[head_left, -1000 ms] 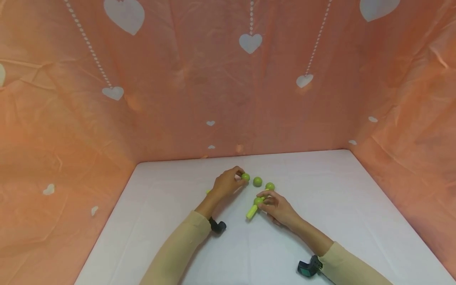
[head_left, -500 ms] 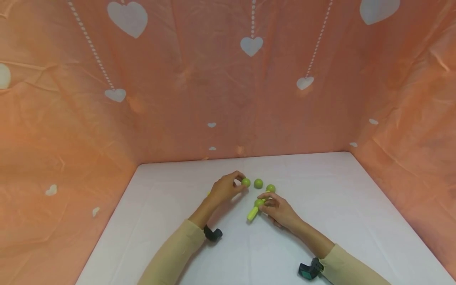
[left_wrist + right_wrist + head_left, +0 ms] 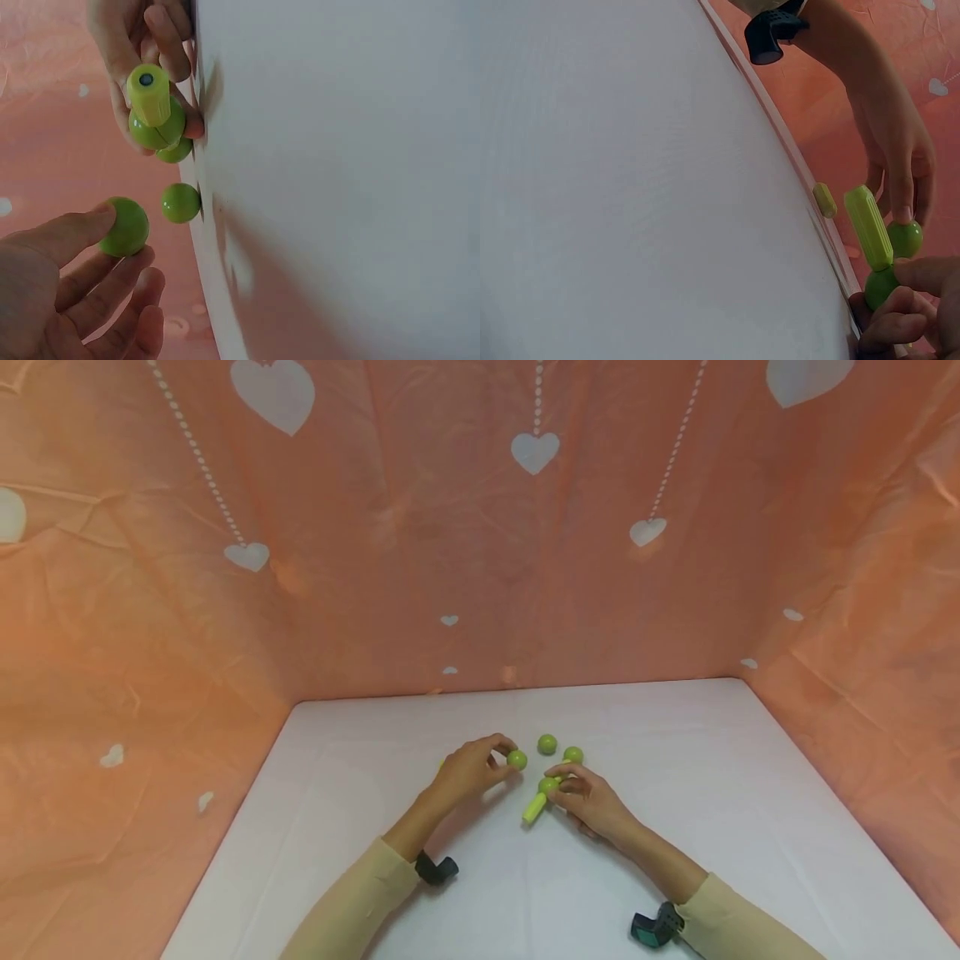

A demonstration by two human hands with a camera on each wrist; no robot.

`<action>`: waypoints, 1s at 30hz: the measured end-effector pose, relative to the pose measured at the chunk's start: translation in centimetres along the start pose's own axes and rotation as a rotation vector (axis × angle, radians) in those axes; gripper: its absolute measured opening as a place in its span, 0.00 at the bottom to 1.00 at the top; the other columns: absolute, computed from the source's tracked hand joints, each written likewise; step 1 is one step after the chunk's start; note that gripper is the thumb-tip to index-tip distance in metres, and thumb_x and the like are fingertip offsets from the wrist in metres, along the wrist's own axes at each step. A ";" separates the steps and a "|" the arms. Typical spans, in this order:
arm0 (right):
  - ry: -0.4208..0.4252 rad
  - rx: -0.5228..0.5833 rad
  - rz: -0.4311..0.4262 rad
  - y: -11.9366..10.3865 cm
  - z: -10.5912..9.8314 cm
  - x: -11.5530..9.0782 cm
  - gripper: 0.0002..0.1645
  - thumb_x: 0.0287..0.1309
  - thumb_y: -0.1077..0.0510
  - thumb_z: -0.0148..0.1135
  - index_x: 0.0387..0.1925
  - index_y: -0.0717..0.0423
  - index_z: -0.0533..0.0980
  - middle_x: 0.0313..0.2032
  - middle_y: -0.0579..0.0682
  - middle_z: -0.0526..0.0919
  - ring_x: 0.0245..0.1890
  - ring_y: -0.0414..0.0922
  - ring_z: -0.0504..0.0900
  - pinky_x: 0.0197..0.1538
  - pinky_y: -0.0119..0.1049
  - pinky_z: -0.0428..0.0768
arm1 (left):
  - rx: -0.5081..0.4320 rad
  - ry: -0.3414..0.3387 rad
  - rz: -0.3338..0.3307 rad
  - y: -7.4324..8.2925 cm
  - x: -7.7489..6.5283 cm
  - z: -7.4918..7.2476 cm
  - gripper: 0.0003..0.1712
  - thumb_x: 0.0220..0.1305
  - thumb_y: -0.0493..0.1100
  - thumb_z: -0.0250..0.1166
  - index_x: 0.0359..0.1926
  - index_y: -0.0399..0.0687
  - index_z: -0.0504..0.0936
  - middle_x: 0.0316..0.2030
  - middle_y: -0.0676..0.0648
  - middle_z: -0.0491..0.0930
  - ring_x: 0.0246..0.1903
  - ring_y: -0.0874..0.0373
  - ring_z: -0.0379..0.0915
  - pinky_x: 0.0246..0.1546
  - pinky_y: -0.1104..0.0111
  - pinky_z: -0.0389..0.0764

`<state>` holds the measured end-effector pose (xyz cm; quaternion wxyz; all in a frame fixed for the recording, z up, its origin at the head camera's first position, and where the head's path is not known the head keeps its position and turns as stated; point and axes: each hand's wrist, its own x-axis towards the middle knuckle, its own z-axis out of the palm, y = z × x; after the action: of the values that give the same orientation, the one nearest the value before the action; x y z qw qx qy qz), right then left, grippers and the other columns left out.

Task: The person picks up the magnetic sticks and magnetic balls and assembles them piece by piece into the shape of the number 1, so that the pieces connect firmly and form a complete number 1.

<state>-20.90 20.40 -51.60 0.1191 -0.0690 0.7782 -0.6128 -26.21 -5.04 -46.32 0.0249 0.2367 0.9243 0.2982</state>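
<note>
Between thumb and fingertips, my left hand pinches a smooth green ball, held over the table. My right hand grips another green ball that has a ribbed yellow-green rod sticking out toward me. In the left wrist view this rod's near end shows a dark round centre. Beyond the right fingers, a further green ball lines up with the same piece, its link partly covered by the fingers. One loose green ball rests on the table just past both hands.
A second yellow-green rod lies on the white table, mostly behind the left hand in the head view. Orange sheeting with white hearts walls the table at the back and sides. Each wrist wears a black camera.
My left hand has drawn back toward me with its green ball, widening the distance to the loose ball. The right hand keeps its hold, nearly still.
</note>
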 end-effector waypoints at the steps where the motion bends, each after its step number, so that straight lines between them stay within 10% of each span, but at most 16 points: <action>1: 0.000 -0.002 -0.002 0.0 0.0 0.0 0.21 0.71 0.54 0.71 0.62 0.52 0.78 0.48 0.57 0.87 0.14 0.38 0.67 0.17 0.29 0.66 | -0.003 -0.005 0.004 0.0 -0.2 0.0 0.17 0.71 0.51 0.74 0.57 0.56 0.85 0.51 0.52 0.89 0.43 0.58 0.83 0.37 0.65 0.80; 30: 0.004 0.004 -0.016 0.1 0.1 0.2 0.22 0.70 0.55 0.72 0.62 0.52 0.78 0.48 0.57 0.86 0.14 0.37 0.67 0.16 0.29 0.66 | -0.046 -0.134 -0.023 -1.1 -4.8 -0.3 0.16 0.68 0.53 0.77 0.52 0.57 0.84 0.45 0.56 0.87 0.39 0.64 0.81 0.38 0.66 0.81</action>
<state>-21.06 20.31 -51.72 0.1129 -0.0736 0.7767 -0.6153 -22.45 -8.12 -47.15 0.0955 0.2450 0.9161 0.3027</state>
